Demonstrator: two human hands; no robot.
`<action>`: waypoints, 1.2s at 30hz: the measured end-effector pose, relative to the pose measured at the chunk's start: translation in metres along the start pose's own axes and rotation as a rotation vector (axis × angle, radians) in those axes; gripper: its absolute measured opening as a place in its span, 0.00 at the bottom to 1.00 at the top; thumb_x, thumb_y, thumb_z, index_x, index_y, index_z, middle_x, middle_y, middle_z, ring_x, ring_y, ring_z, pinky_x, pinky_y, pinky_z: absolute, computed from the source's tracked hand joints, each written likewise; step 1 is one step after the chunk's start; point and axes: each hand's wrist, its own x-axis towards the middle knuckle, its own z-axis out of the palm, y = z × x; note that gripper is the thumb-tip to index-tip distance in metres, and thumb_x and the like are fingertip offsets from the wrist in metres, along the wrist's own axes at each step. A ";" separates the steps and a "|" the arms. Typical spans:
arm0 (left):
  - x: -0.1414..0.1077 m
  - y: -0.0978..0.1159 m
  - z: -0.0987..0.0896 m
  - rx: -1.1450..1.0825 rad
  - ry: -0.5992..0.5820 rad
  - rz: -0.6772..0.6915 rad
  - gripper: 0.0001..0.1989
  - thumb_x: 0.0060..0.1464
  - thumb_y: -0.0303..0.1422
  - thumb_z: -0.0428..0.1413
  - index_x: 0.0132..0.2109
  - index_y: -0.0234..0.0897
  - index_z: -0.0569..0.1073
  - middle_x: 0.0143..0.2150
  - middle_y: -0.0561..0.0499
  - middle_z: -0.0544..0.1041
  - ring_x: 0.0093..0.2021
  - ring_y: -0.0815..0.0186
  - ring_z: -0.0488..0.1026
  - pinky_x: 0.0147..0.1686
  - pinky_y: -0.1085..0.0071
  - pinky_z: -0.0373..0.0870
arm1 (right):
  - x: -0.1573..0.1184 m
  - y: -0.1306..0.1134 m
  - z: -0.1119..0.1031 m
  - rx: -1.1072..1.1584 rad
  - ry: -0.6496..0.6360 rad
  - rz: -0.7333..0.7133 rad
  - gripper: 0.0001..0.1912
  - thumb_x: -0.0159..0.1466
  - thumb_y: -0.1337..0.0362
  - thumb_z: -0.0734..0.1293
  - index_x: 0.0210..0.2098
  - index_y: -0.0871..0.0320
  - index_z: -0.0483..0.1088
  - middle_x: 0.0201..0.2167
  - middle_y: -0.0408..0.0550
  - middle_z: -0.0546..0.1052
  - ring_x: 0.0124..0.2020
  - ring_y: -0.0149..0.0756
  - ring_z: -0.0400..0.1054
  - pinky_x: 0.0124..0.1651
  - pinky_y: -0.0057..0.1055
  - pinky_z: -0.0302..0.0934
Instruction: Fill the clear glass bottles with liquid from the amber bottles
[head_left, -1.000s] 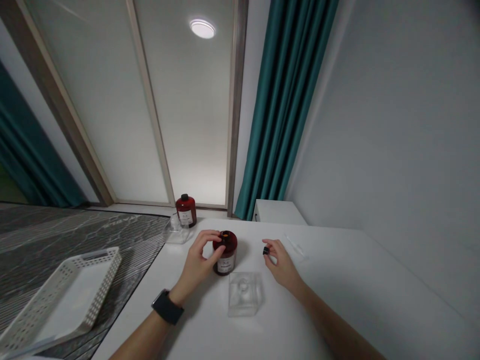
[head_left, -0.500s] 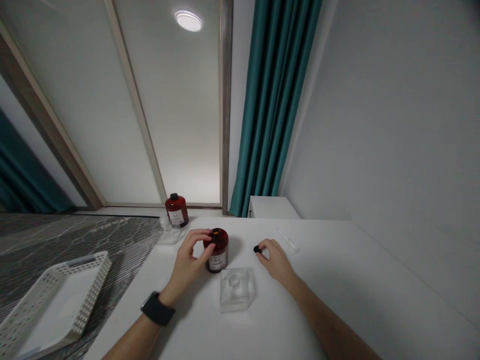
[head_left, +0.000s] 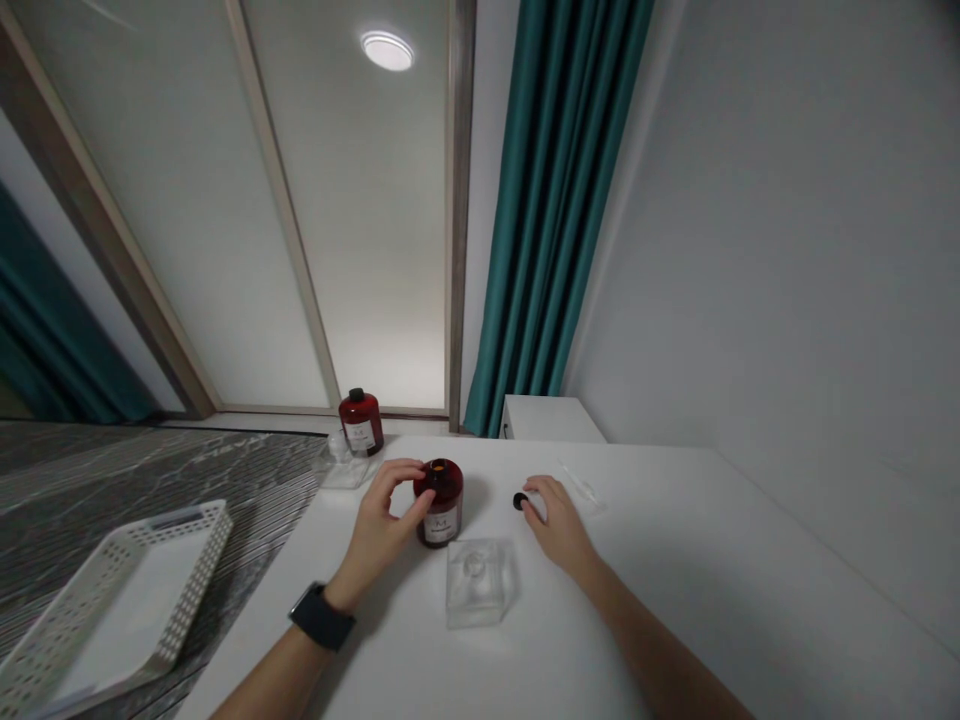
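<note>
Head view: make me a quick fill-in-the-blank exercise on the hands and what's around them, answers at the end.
1. The left hand touches an uncapped bottle coloured dark ____.
2. The right hand is at a small cap coloured ____.
3. A dark watch is on the ____ wrist.
4. The perforated basket is coloured ____.

Missing words: red; black; left; white.

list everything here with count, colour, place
open bottle: 1, red, centre
capped bottle: 1, red, far left
cap: 1, black, centre-right
square items: 2, clear, beside bottles
slim item: 1, clear, right
table: 1, white, foreground
basket: 1, white, lower left
cabinet: 1, white, behind table
curtains: 2, teal, background
frosted panels: 2, pale, background
light: 1, white, top
wall: 1, grey, right
floor: 1, grey, left
watch: 1, dark, left wrist
left hand: 1, bare, at open bottle
right hand: 1, bare, at cap
</note>
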 end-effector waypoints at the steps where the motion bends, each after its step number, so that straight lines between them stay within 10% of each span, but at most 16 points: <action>1: 0.000 -0.001 -0.002 -0.008 -0.008 -0.024 0.07 0.57 0.30 0.59 0.44 0.40 0.73 0.48 0.46 0.74 0.51 0.57 0.73 0.53 0.56 0.72 | 0.001 -0.004 -0.002 0.024 0.006 -0.005 0.07 0.62 0.67 0.64 0.40 0.53 0.71 0.45 0.54 0.76 0.50 0.51 0.68 0.56 0.51 0.60; 9: 0.001 -0.010 -0.017 -0.111 -0.187 -0.200 0.17 0.53 0.31 0.62 0.50 0.38 0.73 0.49 0.44 0.77 0.48 0.56 0.76 0.48 0.57 0.75 | 0.022 -0.057 0.001 0.263 -0.152 0.045 0.07 0.66 0.62 0.63 0.41 0.52 0.72 0.37 0.48 0.81 0.37 0.41 0.73 0.41 0.38 0.66; 19: 0.003 -0.011 -0.017 -0.208 -0.243 -0.263 0.21 0.55 0.31 0.61 0.56 0.40 0.75 0.55 0.41 0.79 0.50 0.53 0.78 0.46 0.56 0.78 | 0.055 -0.093 0.033 0.523 -0.471 -0.017 0.26 0.59 0.66 0.70 0.57 0.51 0.67 0.58 0.50 0.73 0.55 0.42 0.69 0.43 0.34 0.65; 36: 0.001 0.001 -0.005 -0.155 -0.282 -0.290 0.13 0.59 0.33 0.58 0.50 0.38 0.77 0.50 0.43 0.80 0.48 0.56 0.78 0.45 0.58 0.78 | 0.050 -0.077 0.038 0.510 -0.262 0.025 0.27 0.57 0.65 0.70 0.55 0.53 0.61 0.52 0.49 0.72 0.54 0.41 0.68 0.60 0.43 0.59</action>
